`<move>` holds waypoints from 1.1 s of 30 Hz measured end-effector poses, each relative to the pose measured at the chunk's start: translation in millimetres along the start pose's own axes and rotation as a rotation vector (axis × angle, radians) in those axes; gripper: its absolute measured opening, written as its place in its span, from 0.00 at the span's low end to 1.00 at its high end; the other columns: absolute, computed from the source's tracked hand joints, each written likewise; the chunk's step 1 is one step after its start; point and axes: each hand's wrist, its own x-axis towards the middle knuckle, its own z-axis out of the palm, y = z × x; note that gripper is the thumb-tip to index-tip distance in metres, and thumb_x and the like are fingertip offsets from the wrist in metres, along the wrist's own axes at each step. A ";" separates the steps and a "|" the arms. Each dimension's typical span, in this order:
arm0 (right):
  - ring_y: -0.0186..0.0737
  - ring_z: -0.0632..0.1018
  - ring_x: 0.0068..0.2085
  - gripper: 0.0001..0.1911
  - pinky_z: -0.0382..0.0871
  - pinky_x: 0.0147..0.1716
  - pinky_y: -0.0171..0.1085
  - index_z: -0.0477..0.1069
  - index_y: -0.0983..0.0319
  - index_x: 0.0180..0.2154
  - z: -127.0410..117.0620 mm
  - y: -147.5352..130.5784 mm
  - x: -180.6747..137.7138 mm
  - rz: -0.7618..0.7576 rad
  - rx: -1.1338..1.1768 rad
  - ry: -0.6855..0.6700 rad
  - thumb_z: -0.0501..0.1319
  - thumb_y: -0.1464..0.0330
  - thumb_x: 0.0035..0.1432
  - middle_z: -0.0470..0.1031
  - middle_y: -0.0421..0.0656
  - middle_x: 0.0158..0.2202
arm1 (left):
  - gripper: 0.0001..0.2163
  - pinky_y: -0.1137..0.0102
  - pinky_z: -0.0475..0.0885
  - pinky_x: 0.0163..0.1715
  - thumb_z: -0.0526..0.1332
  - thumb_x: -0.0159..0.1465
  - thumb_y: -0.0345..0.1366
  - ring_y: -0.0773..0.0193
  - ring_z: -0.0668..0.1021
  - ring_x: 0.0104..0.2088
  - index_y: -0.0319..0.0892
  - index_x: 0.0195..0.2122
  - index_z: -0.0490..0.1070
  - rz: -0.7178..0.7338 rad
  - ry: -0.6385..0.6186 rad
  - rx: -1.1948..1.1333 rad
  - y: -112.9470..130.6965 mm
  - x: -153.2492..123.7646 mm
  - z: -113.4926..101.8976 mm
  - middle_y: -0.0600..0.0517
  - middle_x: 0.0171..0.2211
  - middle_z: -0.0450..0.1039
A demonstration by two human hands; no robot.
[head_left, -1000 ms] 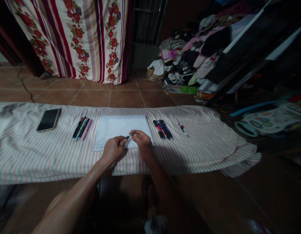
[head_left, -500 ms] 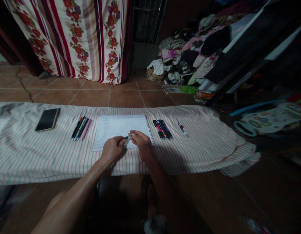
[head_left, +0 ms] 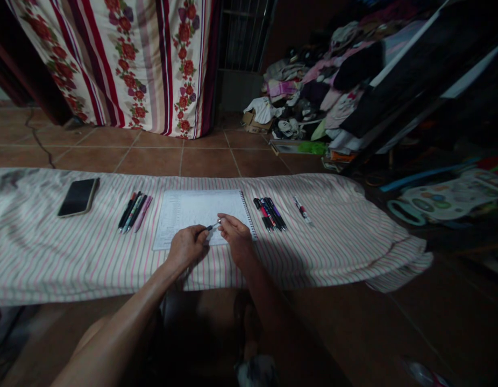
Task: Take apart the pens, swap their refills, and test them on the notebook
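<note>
A floor of reddish-brown tiles [head_left: 156,161] extends behind and below a long, low surface draped in a striped cloth [head_left: 338,247], rumpled at its right end. Beyond it, a floral curtain [head_left: 152,70] hangs at the upper left, and a heap of clothes [head_left: 309,91] is piled at the upper right.

Near the middle of the cloth lies an open spiral notebook [head_left: 196,207], its binding along the right edge and its page covered in faint marks too small to read. Over the notebook's near part are the person's two hands, close together. The left hand [head_left: 187,246] is clamped on a dark pen [head_left: 210,228], thumb and fingers around its body. The right hand [head_left: 236,235] has its fingertips at the pen's pale, shiny end; whether they grip it, one cannot tell.

A dark-screened phone [head_left: 78,197] lies at the far left. Between it and the notebook rests a row of pens [head_left: 133,213], a pink one outermost on the right. Just right of the binding lies a second cluster of pens [head_left: 271,215], mostly black. Beyond that, apart, is a single patterned pen [head_left: 302,210].
</note>
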 end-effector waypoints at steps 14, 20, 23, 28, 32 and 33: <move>0.35 0.76 0.29 0.16 0.69 0.27 0.33 0.72 0.64 0.33 -11.6 13.8 28.3 -0.108 -0.022 0.164 0.63 0.63 0.39 0.75 0.41 0.26 | 0.15 0.69 0.65 0.33 0.49 0.63 0.40 0.59 0.77 0.37 0.45 0.43 0.72 -0.051 0.050 0.328 -2.6 5.0 0.8 0.48 0.38 0.76; 0.37 0.77 0.27 0.10 0.70 0.27 0.35 0.68 0.62 0.32 -18.6 15.2 35.7 -0.316 -0.445 0.188 0.59 0.65 0.45 0.74 0.40 0.25 | 0.14 0.69 0.62 0.26 0.48 0.64 0.41 0.59 0.77 0.34 0.45 0.40 0.72 -0.005 0.082 0.440 -3.0 8.5 2.7 0.50 0.35 0.75; 0.38 0.77 0.30 0.07 0.70 0.32 0.36 0.69 0.62 0.31 -22.5 14.0 33.7 -0.460 -0.708 0.186 0.57 0.67 0.49 0.75 0.42 0.28 | 0.14 0.70 0.59 0.24 0.48 0.64 0.41 0.60 0.76 0.32 0.45 0.38 0.72 0.025 0.110 0.488 -3.6 10.6 2.6 0.51 0.33 0.74; 0.38 0.76 0.32 0.08 0.67 0.33 0.36 0.71 0.61 0.33 -25.5 15.2 31.4 -0.574 -0.973 0.134 0.54 0.71 0.53 0.76 0.42 0.30 | 0.13 0.70 0.58 0.24 0.49 0.64 0.40 0.60 0.75 0.33 0.45 0.37 0.71 0.048 0.138 0.517 -5.1 13.5 2.2 0.51 0.31 0.72; 0.41 0.73 0.35 0.09 0.65 0.36 0.38 0.72 0.61 0.34 -25.2 17.8 32.4 -0.660 -1.154 0.149 0.54 0.74 0.54 0.75 0.44 0.32 | 0.12 0.69 0.58 0.25 0.49 0.64 0.41 0.61 0.74 0.34 0.46 0.36 0.72 0.055 0.164 0.524 -7.9 16.3 4.5 0.51 0.33 0.71; 0.42 0.73 0.35 0.09 0.64 0.37 0.38 0.72 0.61 0.34 -25.0 18.3 32.6 -0.673 -1.179 0.146 0.54 0.74 0.54 0.75 0.44 0.33 | 0.12 0.69 0.58 0.25 0.50 0.64 0.41 0.61 0.73 0.34 0.46 0.36 0.72 0.056 0.174 0.524 -8.4 17.0 5.2 0.51 0.33 0.71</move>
